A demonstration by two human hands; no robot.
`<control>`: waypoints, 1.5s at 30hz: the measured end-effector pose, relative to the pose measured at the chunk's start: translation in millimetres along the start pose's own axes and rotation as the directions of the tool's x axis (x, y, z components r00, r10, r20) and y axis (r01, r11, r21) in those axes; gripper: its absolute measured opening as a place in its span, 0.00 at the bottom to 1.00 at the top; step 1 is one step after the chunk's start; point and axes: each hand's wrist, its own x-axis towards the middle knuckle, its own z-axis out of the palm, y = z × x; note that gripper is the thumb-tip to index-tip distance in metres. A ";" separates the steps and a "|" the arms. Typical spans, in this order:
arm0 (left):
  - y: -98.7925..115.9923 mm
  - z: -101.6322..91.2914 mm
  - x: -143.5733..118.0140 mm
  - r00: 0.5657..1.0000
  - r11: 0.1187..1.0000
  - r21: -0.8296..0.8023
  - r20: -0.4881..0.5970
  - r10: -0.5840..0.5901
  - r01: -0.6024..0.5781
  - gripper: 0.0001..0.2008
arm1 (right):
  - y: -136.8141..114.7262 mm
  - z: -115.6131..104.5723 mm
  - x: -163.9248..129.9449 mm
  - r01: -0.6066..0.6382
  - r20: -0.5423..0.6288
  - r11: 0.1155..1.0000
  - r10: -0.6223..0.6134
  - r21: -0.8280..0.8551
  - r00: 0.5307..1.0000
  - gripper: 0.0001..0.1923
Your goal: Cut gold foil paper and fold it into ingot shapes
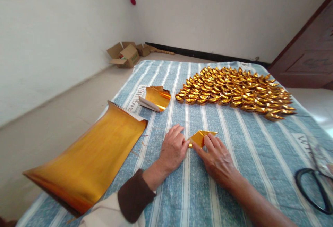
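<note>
A small folded piece of gold foil paper (pixel 199 137) lies on the striped cloth in front of me. My left hand (pixel 174 148) has its fingers curled, and its thumb and fingertips press the left corner of the paper. My right hand (pixel 217 152) rests over the right side, its thumb or forefinger reaching to the left corner and its other fingers bent on the folded flap. The paper's underside and parts beneath my fingers are hidden.
Many folded gold paper ingots (pixel 234 88) cover the far right. A large gold sheet (pixel 91 154) hangs over the left edge; smaller curled gold sheets (pixel 157 98) lie beyond it. Black-handled scissors (pixel 299 185) lie at right on the blue striped tablecloth (pixel 179 206). Cardboard boxes (pixel 126 55) stand on the floor.
</note>
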 end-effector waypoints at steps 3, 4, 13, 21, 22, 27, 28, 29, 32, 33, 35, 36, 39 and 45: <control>0.3 -0.4 0.1 1.000 1.000 0.002 -0.002 -0.001 0.001 0.09 | -0.2 -0.7 0.6 -0.001 0.002 1.000 0.001 -0.003 1.000 0.23; 0.4 -0.6 0.1 1.000 1.000 0.003 -0.002 -0.002 0.002 0.09 | -0.4 -0.8 0.8 -0.002 0.000 1.000 0.002 -0.005 1.000 0.23; -0.7 0.4 0.2 1.000 1.000 0.002 -0.010 -0.002 0.002 0.09 | -1.7 -0.1 1.0 -0.010 0.010 1.000 0.010 -0.012 1.000 0.23; -1.0 1.3 -1.1 0.999 1.000 0.008 -0.013 -0.029 0.029 0.11 | -2.2 -2.0 2.6 -0.008 0.047 1.000 0.008 -0.014 0.999 0.22; -1.1 1.6 -1.0 0.999 0.999 0.014 -0.010 -0.030 0.031 0.11 | -2.4 -2.3 2.8 -0.010 0.051 1.000 0.011 -0.016 0.999 0.22; -0.1 -1.4 0.7 1.000 0.997 0.079 0.002 -0.019 0.019 0.09 | -3.1 -3.6 4.3 -0.019 0.066 0.999 0.021 -0.028 0.998 0.22; 1.7 -4.3 0.4 1.000 0.995 0.101 -0.003 -0.013 0.013 0.07 | -3.1 -3.9 4.7 -0.019 0.065 0.999 0.021 -0.031 0.998 0.22; 4.6 -8.2 -0.7 1.000 0.992 0.124 -0.011 -0.004 0.006 0.06 | -3.0 -4.1 5.1 -0.019 0.063 0.999 0.021 -0.033 0.998 0.22; 19.7 -22.9 -10.6 0.999 0.986 0.161 0.006 0.052 -0.052 0.04 | -2.7 -4.5 5.8 -0.015 0.058 0.999 0.017 -0.033 0.998 0.21; 26.3 -27.4 -16.3 0.996 0.984 0.154 0.036 0.084 -0.088 0.07 | -2.6 -4.4 5.8 -0.015 0.055 0.999 0.017 -0.032 0.998 0.21; 39.5 -33.0 -29.4 0.985 0.981 0.125 0.109 0.135 -0.149 0.14 | -2.6 -3.9 5.4 -0.019 0.044 0.999 0.021 -0.030 0.999 0.21; 45.3 -33.6 -36.0 0.978 0.979 0.116 0.143 0.152 -0.169 0.16 | -2.7 -3.6 5.2 -0.022 0.036 0.999 0.023 -0.030 0.999 0.21; 55.8 -28.3 -50.5 0.963 0.975 0.133 0.226 0.146 -0.179 0.22 | -3.2 -3.0 4.9 -0.023 0.023 0.999 0.024 -0.035 0.999 0.21; 53.8 -13.6 -54.7 0.957 0.967 0.208 0.276 0.086 -0.147 0.30 | -3.1 -3.3 4.6 -0.017 0.036 0.999 0.018 -0.032 0.999 0.20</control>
